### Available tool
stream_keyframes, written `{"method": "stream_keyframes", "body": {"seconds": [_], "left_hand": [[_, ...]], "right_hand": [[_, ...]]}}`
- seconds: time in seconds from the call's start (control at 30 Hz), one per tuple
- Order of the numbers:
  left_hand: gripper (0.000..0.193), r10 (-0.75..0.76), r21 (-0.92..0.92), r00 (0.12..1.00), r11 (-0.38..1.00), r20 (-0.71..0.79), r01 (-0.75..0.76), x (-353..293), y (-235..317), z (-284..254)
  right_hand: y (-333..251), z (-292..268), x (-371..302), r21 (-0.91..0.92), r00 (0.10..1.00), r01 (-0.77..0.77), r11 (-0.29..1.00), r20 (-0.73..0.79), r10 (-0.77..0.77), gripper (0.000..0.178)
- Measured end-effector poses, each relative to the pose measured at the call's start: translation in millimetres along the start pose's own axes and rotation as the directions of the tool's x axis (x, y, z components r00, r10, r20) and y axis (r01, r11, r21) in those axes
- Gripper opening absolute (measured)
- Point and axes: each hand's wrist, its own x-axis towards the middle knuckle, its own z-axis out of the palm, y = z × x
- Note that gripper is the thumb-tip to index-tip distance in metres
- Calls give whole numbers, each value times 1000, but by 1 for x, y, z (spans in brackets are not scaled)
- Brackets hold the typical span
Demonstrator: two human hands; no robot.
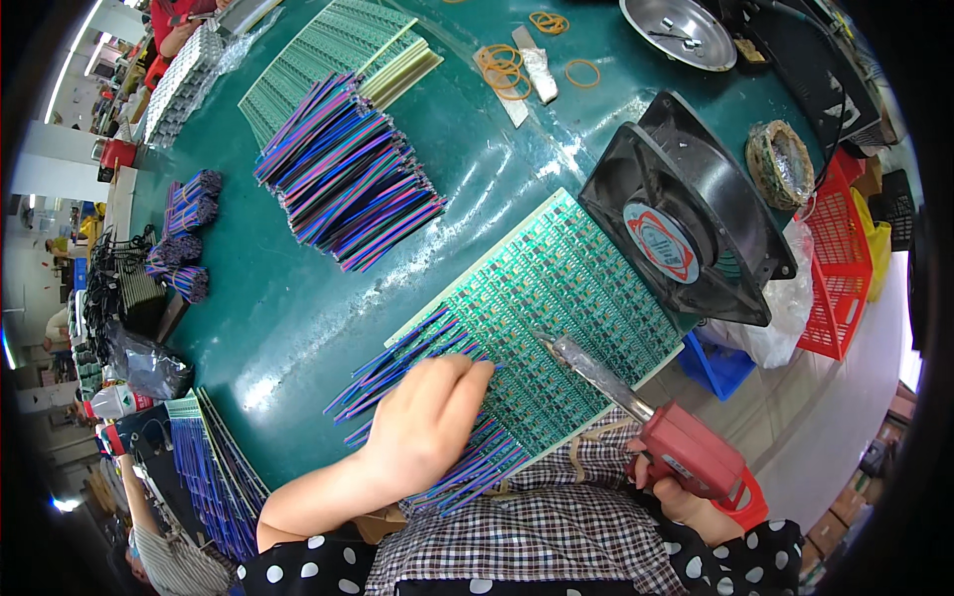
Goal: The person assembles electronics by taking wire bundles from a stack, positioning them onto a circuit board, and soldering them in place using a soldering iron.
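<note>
A panel of green circuit boards (pixel 581 298) lies tilted at the table's near edge, in front of me. Blue, purple and black wires (pixel 393 363) stick out from its left side in a row. My left hand (pixel 425 417) is over that row, fingers pinched together at the wire ends; the wire between them is mostly hidden. In my right hand (pixel 681 502) is a red soldering gun (pixel 693 449), gripped by its handle. The gun's metal tip points up and left, over the middle of the panel. A large pile of cut wires (pixel 348 179) rests farther back.
A black fan (pixel 686 214) stands against the panel's far right corner. Behind are stacked bare panels (pixel 328 60), rubber bands (pixel 505 72) and a metal dish (pixel 681 32). Wired panels (pixel 204 467) hang at lower left; tied wire bundles (pixel 189 209) lie beyond. A red crate (pixel 840 268) is right.
</note>
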Motion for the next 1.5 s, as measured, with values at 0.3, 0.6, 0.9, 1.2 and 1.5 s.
{"method": "stream_keyframes", "body": {"seconds": [0.3,0.6,0.9,1.2,1.5], "left_hand": [[32,208,336,977,919,37,-208,-8,-1,15],[29,250,372,968,897,17,-238,-9,-2,17],[29,287,402,956,870,59,-286,-7,-3,14],[27,290,390,955,873,66,-292,-6,-3,14],[25,311,420,948,853,70,-310,-6,-2,15]], "right_hand": [[5,0,5,-56,988,142,988,70,-138,53],[-21,1,22,57,953,242,969,172,-248,74],[-17,3,27,-25,937,313,949,170,-305,72],[-19,0,27,-76,874,460,885,214,-436,70],[-21,-5,18,-109,891,428,897,220,-398,71]]}}
